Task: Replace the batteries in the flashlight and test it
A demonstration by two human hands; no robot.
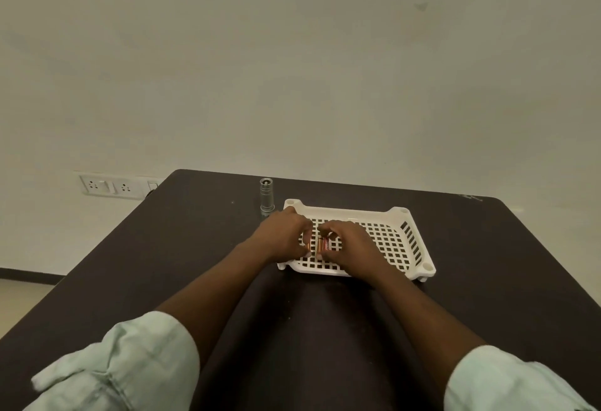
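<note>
Batteries sit in the white basket, both hands curled around them: left hand and right hand pinch them. Flashlight stands upright just behind the basket; a careless reach could topple it, or a battery could slip.

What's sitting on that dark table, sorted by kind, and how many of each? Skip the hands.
Flashlight, standing upright: 1
White basket: 1
Batteries in the basket, between the hands: at least 2; fingers hide part of them, so the exact count is unclear
Total: at least 4 things
</note>
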